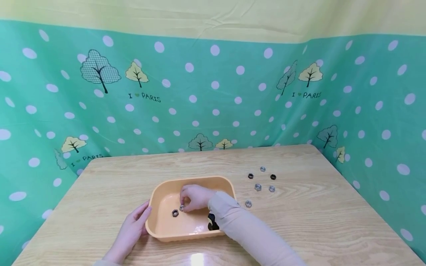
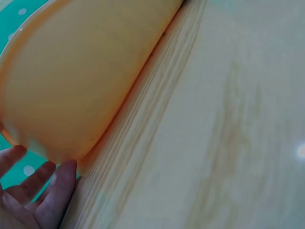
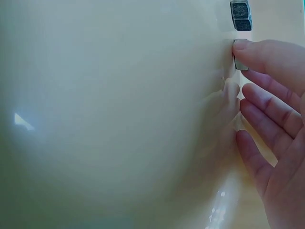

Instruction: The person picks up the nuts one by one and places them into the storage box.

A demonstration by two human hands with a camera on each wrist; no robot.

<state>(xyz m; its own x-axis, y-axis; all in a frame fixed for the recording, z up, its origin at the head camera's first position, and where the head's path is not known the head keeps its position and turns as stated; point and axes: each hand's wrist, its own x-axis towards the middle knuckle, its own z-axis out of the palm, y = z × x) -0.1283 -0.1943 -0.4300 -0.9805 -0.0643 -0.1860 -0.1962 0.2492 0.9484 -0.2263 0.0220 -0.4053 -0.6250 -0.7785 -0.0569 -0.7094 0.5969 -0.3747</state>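
An orange plastic basin lies on the wooden table. Inside it, my right hand pinches a silver hex nut between thumb and forefinger at the basin floor. Just beside this one sits a dark hex nut, its side facets showing in the right wrist view. My left hand touches the basin's left end from outside, fingers loosely extended against the wall. In the left wrist view the fingertips of the left hand meet the basin's outer wall. My right sleeve hides part of the basin's right side.
Right of the basin, several loose nuts lie on the table: silver ones and dark ones. One silver nut lies close to the basin's right wall. A green dotted curtain hangs behind the table and along its sides.
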